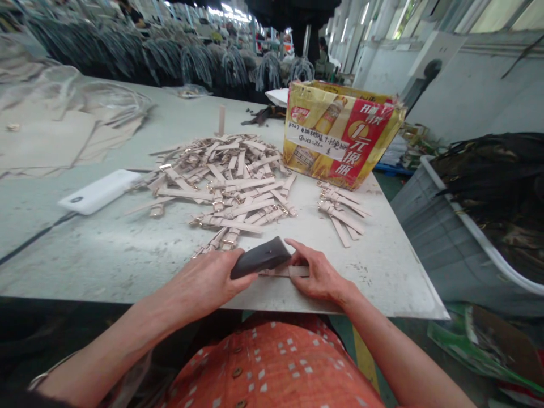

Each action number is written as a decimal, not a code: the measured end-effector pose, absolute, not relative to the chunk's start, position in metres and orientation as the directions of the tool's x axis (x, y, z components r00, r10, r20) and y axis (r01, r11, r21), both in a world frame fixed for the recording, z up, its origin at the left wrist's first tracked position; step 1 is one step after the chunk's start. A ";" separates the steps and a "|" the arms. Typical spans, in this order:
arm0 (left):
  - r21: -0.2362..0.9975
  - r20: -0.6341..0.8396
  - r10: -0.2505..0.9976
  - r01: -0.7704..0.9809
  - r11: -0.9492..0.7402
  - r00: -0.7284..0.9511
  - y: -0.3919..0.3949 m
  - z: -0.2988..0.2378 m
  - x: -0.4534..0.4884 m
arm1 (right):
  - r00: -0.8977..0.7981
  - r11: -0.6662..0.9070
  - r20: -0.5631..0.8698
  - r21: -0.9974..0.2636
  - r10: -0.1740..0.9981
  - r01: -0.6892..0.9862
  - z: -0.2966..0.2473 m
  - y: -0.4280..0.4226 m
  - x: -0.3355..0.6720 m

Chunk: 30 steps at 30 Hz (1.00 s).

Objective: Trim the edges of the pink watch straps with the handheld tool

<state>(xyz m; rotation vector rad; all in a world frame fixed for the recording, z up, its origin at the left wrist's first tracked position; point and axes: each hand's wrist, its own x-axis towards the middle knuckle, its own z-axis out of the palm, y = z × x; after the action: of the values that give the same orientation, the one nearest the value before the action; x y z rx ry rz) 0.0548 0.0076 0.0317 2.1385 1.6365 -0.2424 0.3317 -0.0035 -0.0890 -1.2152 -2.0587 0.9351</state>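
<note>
Two hands are in view, the left hand (208,280) and the right hand (317,272); with them, one dark grey block (260,256) and one single strap (293,272); one table (106,249); one large heap of beige straps (229,181), too many to count; one small bunch of straps (342,212), about six; one printed cardboard box (340,133); one white power bank (100,191); one grey bin (429,226).
</note>
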 end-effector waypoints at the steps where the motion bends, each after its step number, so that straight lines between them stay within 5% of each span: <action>1: 0.237 -0.382 0.883 0.952 -0.193 0.274 0.008 0.032 0.049 | -0.431 0.348 0.123 -0.796 0.894 0.494 -0.089 -0.004 0.332; 16: 0.178 -0.413 0.871 0.961 -0.210 0.267 0.001 0.029 0.057 | -0.413 0.334 0.124 -0.807 0.902 0.487 -0.091 -0.004 0.333; 30: 0.349 -0.397 0.892 0.934 -0.072 0.217 -0.020 0.008 -0.010 | -0.491 0.477 0.216 -0.721 0.844 0.502 -0.084 -0.002 0.330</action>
<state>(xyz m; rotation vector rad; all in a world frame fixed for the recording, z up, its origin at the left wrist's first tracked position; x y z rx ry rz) -0.0098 -0.0198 0.0079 1.9679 1.6807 -0.1056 0.3300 -0.0023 -0.0837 -1.1102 -2.1657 0.7976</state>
